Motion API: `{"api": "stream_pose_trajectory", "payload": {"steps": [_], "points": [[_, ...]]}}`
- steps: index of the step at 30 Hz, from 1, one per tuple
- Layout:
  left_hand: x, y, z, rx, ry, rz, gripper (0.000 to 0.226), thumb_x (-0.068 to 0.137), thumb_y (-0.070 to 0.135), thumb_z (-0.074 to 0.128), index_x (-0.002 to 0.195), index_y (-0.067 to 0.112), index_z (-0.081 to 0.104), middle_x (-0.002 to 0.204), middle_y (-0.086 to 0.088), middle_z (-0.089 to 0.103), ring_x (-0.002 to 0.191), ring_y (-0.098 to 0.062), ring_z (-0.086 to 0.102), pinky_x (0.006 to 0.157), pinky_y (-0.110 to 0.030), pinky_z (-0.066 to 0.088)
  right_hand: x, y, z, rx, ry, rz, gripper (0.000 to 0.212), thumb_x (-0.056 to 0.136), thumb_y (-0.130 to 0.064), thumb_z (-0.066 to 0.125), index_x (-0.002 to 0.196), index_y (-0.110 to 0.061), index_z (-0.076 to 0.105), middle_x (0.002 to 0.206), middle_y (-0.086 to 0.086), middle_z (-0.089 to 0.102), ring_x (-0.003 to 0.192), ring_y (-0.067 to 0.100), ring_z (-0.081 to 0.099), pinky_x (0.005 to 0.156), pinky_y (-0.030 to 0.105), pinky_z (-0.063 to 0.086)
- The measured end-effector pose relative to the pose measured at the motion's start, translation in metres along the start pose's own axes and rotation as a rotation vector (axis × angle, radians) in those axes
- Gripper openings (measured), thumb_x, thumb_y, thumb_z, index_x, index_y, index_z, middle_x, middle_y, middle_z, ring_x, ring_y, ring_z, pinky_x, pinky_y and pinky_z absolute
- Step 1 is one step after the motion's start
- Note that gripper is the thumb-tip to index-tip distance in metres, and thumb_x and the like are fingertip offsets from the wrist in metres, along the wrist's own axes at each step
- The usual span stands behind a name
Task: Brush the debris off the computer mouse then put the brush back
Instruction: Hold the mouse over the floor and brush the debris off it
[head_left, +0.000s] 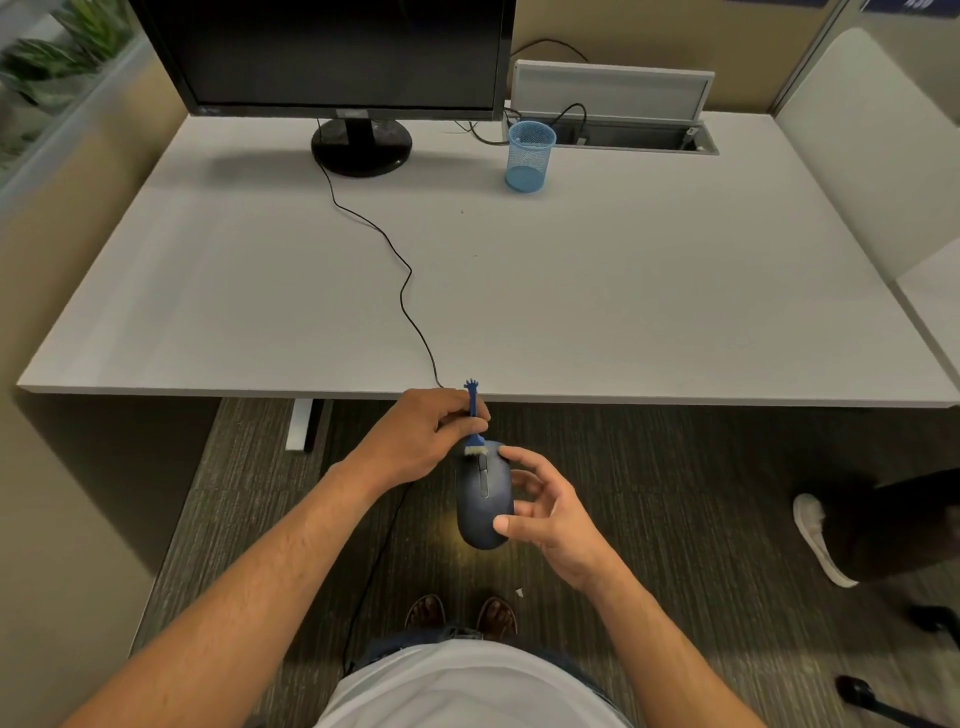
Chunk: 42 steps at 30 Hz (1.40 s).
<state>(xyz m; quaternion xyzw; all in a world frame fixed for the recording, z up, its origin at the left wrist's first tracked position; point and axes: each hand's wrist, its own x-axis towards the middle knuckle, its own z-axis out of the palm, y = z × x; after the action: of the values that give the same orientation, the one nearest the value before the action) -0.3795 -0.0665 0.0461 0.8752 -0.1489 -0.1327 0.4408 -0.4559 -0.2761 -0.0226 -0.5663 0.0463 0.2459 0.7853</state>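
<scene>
head view: left hand (415, 436) pinches the blue brush (473, 421), bristles touching the mouse (484, 496). right hand (545, 512) grips that mouse off the desk (623, 291).

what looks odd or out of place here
The mouse is off the desk, held in the air over the floor by the right hand while the left hand works the brush on it. A white scrap lies on the carpet.
</scene>
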Motion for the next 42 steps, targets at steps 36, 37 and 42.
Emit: {"api": "stream_pose_trajectory", "payload": {"steps": [36, 37, 42], "points": [[-0.012, 0.003, 0.001, -0.071, 0.002, 0.009, 0.004, 0.090, 0.033, 0.071, 0.092, 0.029, 0.071, 0.087, 0.017, 0.072, 0.086, -0.001, 0.068, 0.076, -0.016, 0.051, -0.001, 0.002, 0.006, 0.011, 0.004, -0.013, 0.077, 0.068, -0.007, 0.088, 0.135, -0.030, 0.059, 0.138, 0.016, 0.056, 0.109, 0.039, 0.069, 0.085, 0.044, 0.060], [-0.011, 0.003, 0.002, -0.063, 0.017, 0.009, 0.003, 0.090, 0.032, 0.071, 0.091, 0.029, 0.071, 0.086, 0.015, 0.071, 0.085, -0.001, 0.067, 0.076, -0.016, 0.050, -0.001, 0.002, 0.005, 0.007, 0.003, -0.013, 0.077, 0.068, -0.006, 0.088, 0.136, -0.029, 0.059, 0.138, 0.016, 0.056, 0.109, 0.040, 0.069, 0.085, 0.044, 0.059], [-0.009, 0.001, 0.005, 0.027, 0.122, 0.041, 0.005, 0.091, 0.030, 0.071, 0.092, 0.025, 0.070, 0.086, 0.012, 0.069, 0.083, -0.005, 0.065, 0.077, -0.029, 0.055, -0.001, 0.003, 0.004, -0.006, 0.001, -0.012, 0.077, 0.070, -0.005, 0.087, 0.137, -0.030, 0.058, 0.139, 0.016, 0.054, 0.111, 0.041, 0.068, 0.086, 0.045, 0.059]]}}
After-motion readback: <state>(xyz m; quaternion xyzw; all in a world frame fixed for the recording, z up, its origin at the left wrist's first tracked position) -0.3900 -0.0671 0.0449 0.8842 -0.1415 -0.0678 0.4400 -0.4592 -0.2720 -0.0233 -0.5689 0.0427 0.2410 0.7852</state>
